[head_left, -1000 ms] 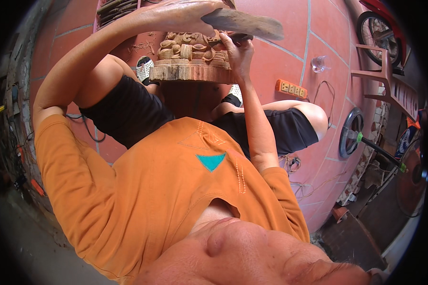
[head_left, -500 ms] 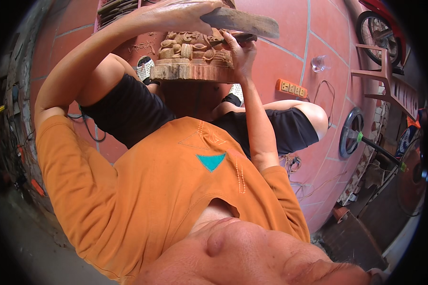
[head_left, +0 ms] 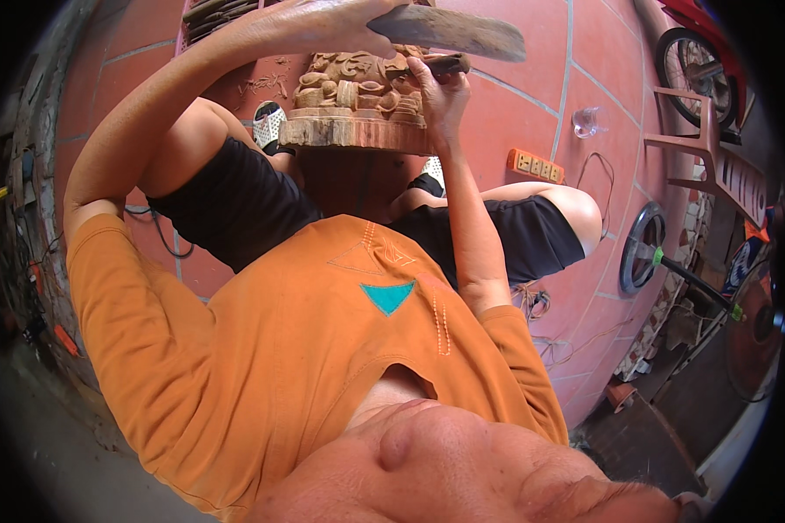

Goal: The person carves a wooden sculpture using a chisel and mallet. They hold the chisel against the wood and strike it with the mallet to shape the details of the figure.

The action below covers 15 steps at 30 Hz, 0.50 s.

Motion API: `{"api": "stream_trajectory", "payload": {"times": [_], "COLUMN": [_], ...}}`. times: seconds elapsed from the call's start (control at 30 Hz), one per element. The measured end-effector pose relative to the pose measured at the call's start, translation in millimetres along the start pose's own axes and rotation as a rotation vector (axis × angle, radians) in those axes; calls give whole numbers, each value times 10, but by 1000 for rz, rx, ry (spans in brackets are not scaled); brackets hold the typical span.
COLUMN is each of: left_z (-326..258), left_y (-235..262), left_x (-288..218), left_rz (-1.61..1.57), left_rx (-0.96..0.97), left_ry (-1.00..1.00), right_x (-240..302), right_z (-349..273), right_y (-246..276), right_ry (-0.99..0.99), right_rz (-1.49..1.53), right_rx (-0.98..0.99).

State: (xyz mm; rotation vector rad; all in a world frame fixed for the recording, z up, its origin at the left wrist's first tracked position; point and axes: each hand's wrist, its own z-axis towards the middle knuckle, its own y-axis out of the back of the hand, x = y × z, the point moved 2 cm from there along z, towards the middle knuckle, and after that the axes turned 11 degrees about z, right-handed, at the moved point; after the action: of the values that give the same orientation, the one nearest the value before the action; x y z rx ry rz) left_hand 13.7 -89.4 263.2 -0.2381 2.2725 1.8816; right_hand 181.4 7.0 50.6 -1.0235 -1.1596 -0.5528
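Observation:
Between my feet stands a carved wooden piece [head_left: 358, 96] with deep relief above a plain, rough-edged base. My left hand [head_left: 344, 24] is closed around one end of a flat wooden mallet [head_left: 453, 33], which stretches to the right above the carving. My right hand [head_left: 445, 91] grips a carving chisel [head_left: 449, 64] at the carving's upper right side. The chisel's dark handle points right, just below the mallet. Its blade reaches left onto the relief, where the tip is too small to make out. Whether mallet and handle touch, I cannot tell.
Wood shavings [head_left: 266, 84] lie left of the carving, near a tray of tools [head_left: 222, 17]. To the right are an orange power strip [head_left: 535, 164], a clear cup [head_left: 587, 122], a plastic chair [head_left: 711, 148], a round-based stand [head_left: 643, 247] and loose cords.
The mallet has shifted slightly to the right in my left hand's grip. My right hand and the chisel stay at nearly the same spot on the carving.

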Motion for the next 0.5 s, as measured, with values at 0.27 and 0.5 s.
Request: {"api": "stream_trajectory", "payload": {"times": [0.27,0.5], "left_z": [-13,-7], "left_y": [-50,-115], "left_x": [11,19], "left_rz": [-98,-58], "left_rx": [-133,15], "left_ry": [-60,-37], "right_x": [148,199], "right_z": [-25,-50], "right_y": [-118,-143], "right_ry": [-20,95], "right_rz": [-148,-416], "right_rx": [-8,70]}}
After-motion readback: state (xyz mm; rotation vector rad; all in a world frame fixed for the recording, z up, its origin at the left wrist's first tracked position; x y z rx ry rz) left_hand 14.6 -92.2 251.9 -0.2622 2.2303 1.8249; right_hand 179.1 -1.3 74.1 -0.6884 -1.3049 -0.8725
